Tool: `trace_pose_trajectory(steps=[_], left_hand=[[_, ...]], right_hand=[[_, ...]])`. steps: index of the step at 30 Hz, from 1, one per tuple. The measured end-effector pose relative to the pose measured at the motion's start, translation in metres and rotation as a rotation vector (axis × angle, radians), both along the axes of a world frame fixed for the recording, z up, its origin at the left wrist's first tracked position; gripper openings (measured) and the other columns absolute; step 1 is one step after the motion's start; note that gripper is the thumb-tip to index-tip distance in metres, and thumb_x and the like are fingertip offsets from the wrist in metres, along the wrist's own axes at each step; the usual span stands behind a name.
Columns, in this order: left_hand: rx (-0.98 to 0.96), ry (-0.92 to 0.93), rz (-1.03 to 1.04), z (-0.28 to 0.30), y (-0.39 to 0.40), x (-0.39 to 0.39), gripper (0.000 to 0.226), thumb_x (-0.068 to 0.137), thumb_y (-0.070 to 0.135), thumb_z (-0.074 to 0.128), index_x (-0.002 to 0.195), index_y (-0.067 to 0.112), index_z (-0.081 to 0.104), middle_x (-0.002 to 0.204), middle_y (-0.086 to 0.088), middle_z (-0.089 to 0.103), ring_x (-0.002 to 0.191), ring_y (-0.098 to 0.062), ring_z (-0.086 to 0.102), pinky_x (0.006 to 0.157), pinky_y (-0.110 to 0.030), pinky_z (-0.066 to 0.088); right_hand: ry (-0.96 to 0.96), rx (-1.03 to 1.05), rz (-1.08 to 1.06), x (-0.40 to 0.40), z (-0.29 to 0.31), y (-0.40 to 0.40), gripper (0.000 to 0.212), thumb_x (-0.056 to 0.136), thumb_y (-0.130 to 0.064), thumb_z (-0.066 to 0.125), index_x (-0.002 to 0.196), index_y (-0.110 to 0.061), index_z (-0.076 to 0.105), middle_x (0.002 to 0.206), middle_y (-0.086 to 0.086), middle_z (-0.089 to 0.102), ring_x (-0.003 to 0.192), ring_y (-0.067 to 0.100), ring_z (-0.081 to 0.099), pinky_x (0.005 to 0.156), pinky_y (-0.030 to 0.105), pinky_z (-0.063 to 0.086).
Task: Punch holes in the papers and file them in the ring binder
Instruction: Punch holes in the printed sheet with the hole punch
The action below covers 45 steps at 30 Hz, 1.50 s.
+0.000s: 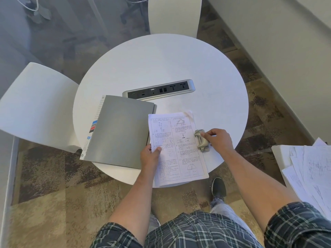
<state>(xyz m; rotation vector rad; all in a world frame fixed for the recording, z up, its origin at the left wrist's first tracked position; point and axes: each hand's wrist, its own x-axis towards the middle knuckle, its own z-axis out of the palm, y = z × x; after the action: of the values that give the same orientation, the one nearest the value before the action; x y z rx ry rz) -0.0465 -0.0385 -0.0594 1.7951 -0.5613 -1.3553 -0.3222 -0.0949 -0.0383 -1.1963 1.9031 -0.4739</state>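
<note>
1. We see the papers [176,149] as a thin white stack printed in two columns of small text with line diagrams, a triangle near the top and a half circle near the bottom. The stack lies on the near part of the round white table [161,68], its lower end reaching past the table's near edge.
2. Our left hand [150,156] pinches the stack's left edge, thumb on top of the sheet and fingers beneath.
3. Our right hand [218,140] is curled over the hole punch [201,140], a small pale metal tool seated on the stack's right edge about midway along it; fingertips rest on its lever.
4. The ring binder [118,131] lies closed just left of the papers, its cover plain grey, with coloured index tabs (blue, black, red) showing along its left side. The papers' left edge overlaps the cover slightly.
5. Beyond the binder, a silver socket strip [158,89] sits in the tabletop.
6. More loose sheets [311,172] are piled on a white surface at our right.
</note>
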Motion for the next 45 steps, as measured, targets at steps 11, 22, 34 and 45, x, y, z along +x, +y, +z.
trace_pose_trajectory(steps=[11,22,34,45], left_hand=[[0.044,-0.058,-0.016,0.002,-0.004,-0.008,0.013,0.098,0.01,0.068,0.095,0.023,0.07,0.099,0.001,0.076,0.088,-0.016,0.073,0.071,-0.03,0.058],[0.071,-0.183,-0.054,0.004,-0.008,-0.008,0.011,0.099,0.013,0.065,0.093,0.023,0.067,0.097,0.002,0.073,0.089,-0.018,0.071,0.076,-0.033,0.058],[0.079,-0.225,-0.099,0.006,-0.011,-0.005,0.013,0.098,0.014,0.066,0.09,0.024,0.065,0.093,0.005,0.071,0.085,-0.014,0.069,0.07,-0.029,0.056],[0.094,-0.242,-0.095,0.007,-0.013,-0.006,0.004,0.099,0.014,0.065,0.098,0.018,0.067,0.096,0.004,0.071,0.086,-0.014,0.069,0.063,-0.025,0.051]], right_hand=[[0.033,0.008,-0.004,0.01,0.003,0.004,0.038,0.09,-0.053,0.073,0.079,-0.017,0.072,0.079,-0.003,0.071,0.082,0.022,0.07,0.074,0.039,0.054],[-0.047,0.081,-0.002,0.005,-0.002,0.0,0.05,0.079,-0.055,0.083,0.08,-0.006,0.071,0.085,0.012,0.076,0.073,0.028,0.068,0.079,0.049,0.06],[-0.028,0.119,-0.01,0.005,-0.004,0.003,0.049,0.08,-0.059,0.079,0.082,-0.011,0.068,0.077,0.005,0.076,0.08,0.03,0.074,0.078,0.052,0.063],[0.116,0.141,-0.016,0.009,-0.008,0.004,0.055,0.084,-0.066,0.07,0.079,-0.012,0.063,0.075,0.005,0.076,0.06,0.016,0.058,0.06,0.032,0.045]])
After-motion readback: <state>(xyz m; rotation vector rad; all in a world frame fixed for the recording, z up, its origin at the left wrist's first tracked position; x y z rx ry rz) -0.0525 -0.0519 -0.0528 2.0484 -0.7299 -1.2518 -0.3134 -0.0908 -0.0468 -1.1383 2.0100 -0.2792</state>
